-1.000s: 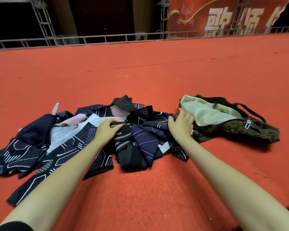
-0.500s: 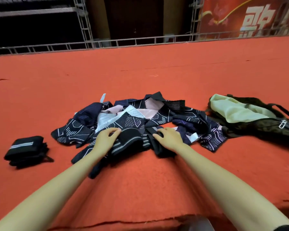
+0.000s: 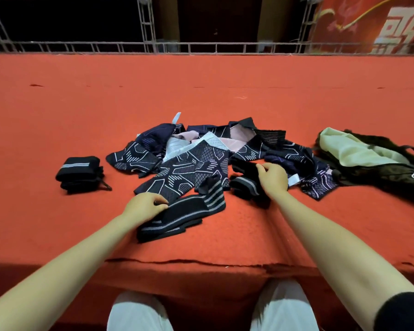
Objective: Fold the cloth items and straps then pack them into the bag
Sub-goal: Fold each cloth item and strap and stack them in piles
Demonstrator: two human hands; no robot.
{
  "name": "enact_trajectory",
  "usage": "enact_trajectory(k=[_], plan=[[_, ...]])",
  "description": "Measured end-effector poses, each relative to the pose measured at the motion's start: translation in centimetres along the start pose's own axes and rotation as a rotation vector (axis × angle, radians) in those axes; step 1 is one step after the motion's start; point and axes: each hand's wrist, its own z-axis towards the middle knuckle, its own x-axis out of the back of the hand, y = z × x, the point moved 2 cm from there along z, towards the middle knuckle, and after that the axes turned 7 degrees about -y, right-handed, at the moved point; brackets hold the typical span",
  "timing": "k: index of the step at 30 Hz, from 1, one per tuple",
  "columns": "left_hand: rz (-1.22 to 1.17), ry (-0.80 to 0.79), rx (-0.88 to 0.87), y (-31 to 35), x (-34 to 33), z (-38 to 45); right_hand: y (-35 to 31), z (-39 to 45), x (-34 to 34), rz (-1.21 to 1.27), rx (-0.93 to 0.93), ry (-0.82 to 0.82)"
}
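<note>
Straps and patterned cloth items [image 3: 196, 163] lie heaped at the middle of a red carpeted platform [image 3: 201, 91] as a person, seen from a head-worn camera, works through the pile with both bare hands. The left hand [image 3: 144, 206] pinches the near end of a black strap with grey stripes [image 3: 184, 215], drawn out of the heap toward the platform's front edge and partly doubled over on itself; its far end touches the pile. The right hand [image 3: 271, 177] curls its fingers on a second dark striped strap [image 3: 245, 180] at the pile's right front, thumb and fingers closed on the fabric.

The step in hand appears to be the folding of the straps, with packing not yet begun for these pieces. One folded black band [image 3: 78, 172] already sits by itself to the left, well apart from the heap. The bag [image 3: 378, 168], dark with a pale lining showing at its open mouth, lies on its side at the right, just beside the pile's right end and beyond the right hand.

The next move likely calls for laying the striped strap flat and doubling it evenly, which needs both hands on one piece; the right hand would have to let go of its own strap first, or separate it from the tangled cloth around it. Loose ends snagging on the patterned fabric look like the main risk.
</note>
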Motion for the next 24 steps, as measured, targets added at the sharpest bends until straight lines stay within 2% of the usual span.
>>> enact_trajectory(k=[3,6,11,14,16,20,24], plan=[[0.093,0.034,0.016,1.0,-0.1,0.1,0.5,-0.5,0.4,0.015,0.007,-0.008],[0.078,0.094,-0.029,3.9,-0.4,0.8,0.9,-1.0,0.4,0.004,0.037,-0.016],[-0.124,-0.024,-0.025,8.9,-2.9,2.8,0.9,-2.4,-1.1,-0.080,0.219,-0.311],[-0.149,-0.029,0.044,10.1,-4.3,3.5,2.2,-3.6,-2.2,-0.337,0.342,-0.451],[-0.230,0.002,0.054,10.0,-4.7,3.7,3.0,-3.6,-2.7,-0.442,0.369,-0.433],[-0.427,0.101,-0.010,9.1,-4.6,3.2,2.7,-2.1,-3.6,-0.505,0.382,-0.282],[-0.499,0.058,-0.083,9.1,-4.0,1.7,1.8,0.4,-4.6,-0.549,0.271,-0.265]])
